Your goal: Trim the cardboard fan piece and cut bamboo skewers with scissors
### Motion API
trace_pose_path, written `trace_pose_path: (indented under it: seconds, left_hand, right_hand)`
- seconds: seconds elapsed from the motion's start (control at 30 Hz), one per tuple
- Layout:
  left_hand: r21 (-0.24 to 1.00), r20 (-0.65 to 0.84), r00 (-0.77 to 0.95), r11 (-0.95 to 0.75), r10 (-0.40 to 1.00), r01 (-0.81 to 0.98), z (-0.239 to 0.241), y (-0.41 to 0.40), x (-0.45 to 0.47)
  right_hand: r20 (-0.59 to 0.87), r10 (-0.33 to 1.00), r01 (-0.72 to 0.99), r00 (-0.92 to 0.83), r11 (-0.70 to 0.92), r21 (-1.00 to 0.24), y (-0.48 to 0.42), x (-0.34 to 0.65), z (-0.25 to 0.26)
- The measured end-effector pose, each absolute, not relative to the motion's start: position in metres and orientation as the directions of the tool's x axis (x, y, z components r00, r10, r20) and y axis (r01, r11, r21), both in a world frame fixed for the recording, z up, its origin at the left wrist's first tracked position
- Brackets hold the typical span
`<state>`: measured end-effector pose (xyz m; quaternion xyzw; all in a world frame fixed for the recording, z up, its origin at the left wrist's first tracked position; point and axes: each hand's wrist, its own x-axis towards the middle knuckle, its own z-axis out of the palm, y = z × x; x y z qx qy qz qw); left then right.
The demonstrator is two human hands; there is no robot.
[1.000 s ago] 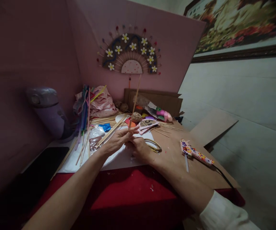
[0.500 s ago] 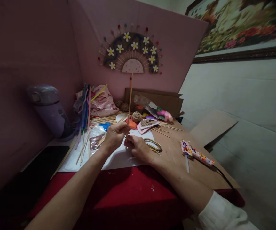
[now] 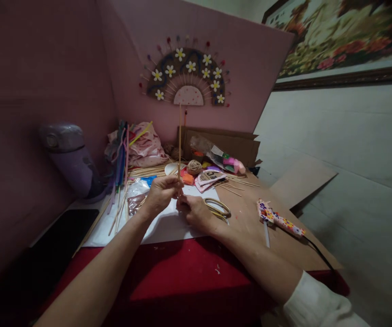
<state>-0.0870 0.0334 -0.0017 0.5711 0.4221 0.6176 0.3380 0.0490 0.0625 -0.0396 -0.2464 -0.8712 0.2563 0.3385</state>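
A thin wooden stick [image 3: 180, 136] stands almost upright above the white sheet [image 3: 168, 230]. My left hand [image 3: 161, 194] is closed around it, thumb and fingers pinching its lower part. Just below and to the right, my right hand [image 3: 196, 211] has its fingers closed at the stick's lower end, which they mostly hide. Whether a second stick lies along the first in my grip, I cannot tell. Scissors with yellowish handles [image 3: 219, 207] lie right beside my right hand.
Loose sticks [image 3: 144, 172], a twine ball [image 3: 194, 167] and orange clay [image 3: 188, 179] lie behind my hands. A flowered glue gun [image 3: 279, 218] rests at right on brown cardboard [image 3: 246, 209]. At left are a purple bottle [image 3: 73, 163] and a dark phone [image 3: 66, 229]. A flowered fan [image 3: 189, 68] hangs behind.
The stick's upper end has swung a little to the left, so it stands straighter. Both hands stay closed at nearly the same place.
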Motion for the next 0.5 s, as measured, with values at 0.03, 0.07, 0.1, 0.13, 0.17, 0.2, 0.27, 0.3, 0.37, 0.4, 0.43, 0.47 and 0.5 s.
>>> trace_pose_path:
  seconds: [0.03,0.07,0.1,0.13,0.17,0.2,0.27,0.3,0.37,0.4,0.43,0.47,0.5]
  left_hand:
    - [0.911,0.411,-0.129,-0.408,0.902,0.054,-0.002,0.033,-0.087]
    - [0.915,0.403,-0.144,-0.402,0.904,0.043,-0.002,0.033,-0.087]
    - [0.917,0.397,-0.163,-0.397,0.903,0.034,-0.002,0.033,-0.086]
    - [0.918,0.393,-0.183,-0.395,0.901,0.027,-0.001,0.032,-0.086]
    - [0.918,0.392,-0.201,-0.396,0.898,0.022,-0.001,0.031,-0.085]
    - [0.915,0.396,-0.219,-0.403,0.892,0.017,0.001,0.030,-0.084]
    - [0.907,0.408,-0.239,-0.421,0.881,-0.007,0.004,0.027,-0.082]
    - [0.904,0.410,-0.237,-0.428,0.881,-0.028,0.006,0.025,-0.081]
    - [0.900,0.407,-0.212,-0.430,0.888,-0.075,0.010,0.023,-0.079]
    - [0.899,0.406,-0.193,-0.429,0.893,-0.092,0.011,0.022,-0.078]
    - [0.898,0.409,-0.176,-0.429,0.896,-0.101,0.011,0.022,-0.078]
    - [0.896,0.414,-0.166,-0.433,0.895,-0.103,0.011,0.022,-0.078]
    - [0.893,0.420,-0.163,-0.439,0.893,-0.100,0.010,0.022,-0.077]
  right_hand:
    - [0.458,0.603,0.257,-0.652,0.745,-0.615,0.062,0.049,-0.039]
    - [0.451,0.606,0.262,-0.655,0.742,-0.616,0.063,0.049,-0.039]
    - [0.444,0.609,0.269,-0.657,0.740,-0.617,0.063,0.049,-0.039]
    - [0.440,0.611,0.275,-0.658,0.739,-0.615,0.063,0.048,-0.038]
    - [0.439,0.614,0.281,-0.656,0.739,-0.613,0.063,0.048,-0.039]
    - [0.442,0.616,0.284,-0.652,0.739,-0.611,0.063,0.048,-0.039]
    - [0.451,0.621,0.280,-0.641,0.737,-0.616,0.063,0.047,-0.040]
    - [0.453,0.624,0.274,-0.637,0.733,-0.623,0.063,0.047,-0.041]
    - [0.450,0.631,0.265,-0.631,0.721,-0.640,0.063,0.046,-0.044]
    - [0.449,0.635,0.261,-0.629,0.716,-0.647,0.063,0.046,-0.044]
    - [0.449,0.638,0.258,-0.626,0.712,-0.653,0.064,0.045,-0.045]
    - [0.450,0.639,0.256,-0.624,0.711,-0.656,0.064,0.045,-0.046]
    - [0.452,0.641,0.256,-0.621,0.710,-0.655,0.064,0.045,-0.046]
